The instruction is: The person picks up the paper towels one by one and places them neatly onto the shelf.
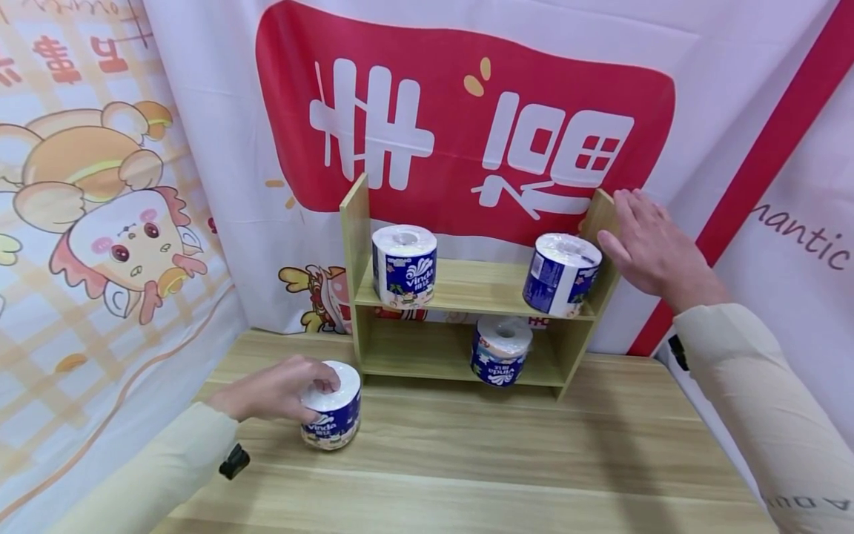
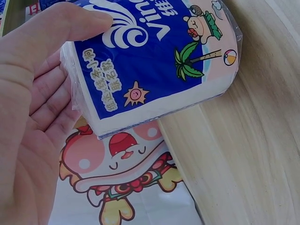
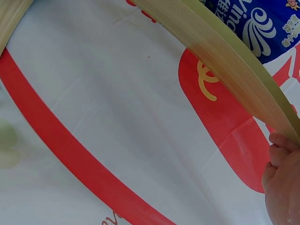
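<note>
My left hand (image 1: 283, 389) grips a blue-and-white wrapped toilet paper roll (image 1: 331, 423) low over the table, left of a small two-tier wooden shelf (image 1: 480, 285). In the left wrist view the thumb (image 2: 89, 21) presses on the printed wrapper and the other fingers go behind the roll. My right hand (image 1: 657, 245) touches the upper part of the shelf's right side panel (image 1: 603, 215), its fingers straight and the thumb spread. Two more rolls stand on the upper tier, one at the left (image 1: 405, 271) and one at the right (image 1: 560, 278). Another roll (image 1: 502, 356) stands on the lower tier, right of its middle.
The shelf stands at the back of a wood-grain table (image 1: 467, 460). Behind it hangs a white cloth with a red printed panel (image 1: 454, 148). A cartoon-printed cloth (image 1: 100, 259) covers the left side, and white cloth (image 1: 800, 311) borders the right.
</note>
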The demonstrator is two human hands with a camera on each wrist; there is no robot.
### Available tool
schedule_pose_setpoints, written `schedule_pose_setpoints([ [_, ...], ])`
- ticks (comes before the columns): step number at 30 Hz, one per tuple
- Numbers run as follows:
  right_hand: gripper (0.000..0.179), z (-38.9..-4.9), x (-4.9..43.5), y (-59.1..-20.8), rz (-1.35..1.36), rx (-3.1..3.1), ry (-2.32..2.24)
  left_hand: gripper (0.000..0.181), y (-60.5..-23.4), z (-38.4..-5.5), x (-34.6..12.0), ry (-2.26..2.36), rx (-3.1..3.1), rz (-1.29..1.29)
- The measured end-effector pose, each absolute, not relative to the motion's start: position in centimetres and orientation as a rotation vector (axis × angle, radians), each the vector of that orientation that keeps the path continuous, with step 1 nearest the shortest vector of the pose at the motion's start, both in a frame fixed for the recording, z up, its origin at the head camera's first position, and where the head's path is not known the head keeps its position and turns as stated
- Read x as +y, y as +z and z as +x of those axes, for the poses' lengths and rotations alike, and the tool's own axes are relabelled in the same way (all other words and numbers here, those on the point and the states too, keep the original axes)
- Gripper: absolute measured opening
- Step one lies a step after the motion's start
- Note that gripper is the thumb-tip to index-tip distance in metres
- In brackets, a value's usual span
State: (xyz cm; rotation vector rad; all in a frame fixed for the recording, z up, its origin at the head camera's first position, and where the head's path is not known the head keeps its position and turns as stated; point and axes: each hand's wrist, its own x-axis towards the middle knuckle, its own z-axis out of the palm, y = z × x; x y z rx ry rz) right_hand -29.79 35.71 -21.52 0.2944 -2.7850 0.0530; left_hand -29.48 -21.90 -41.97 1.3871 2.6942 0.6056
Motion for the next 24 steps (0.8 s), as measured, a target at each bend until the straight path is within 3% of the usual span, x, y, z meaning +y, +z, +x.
schedule_pose_setpoints([
  [24, 0.087, -29.8, 35.8, -21.5, 0.306, -2.778, 0.060, 0.043, -41.0, -29.1, -19.5, 0.534, 2.697, 1.411],
])
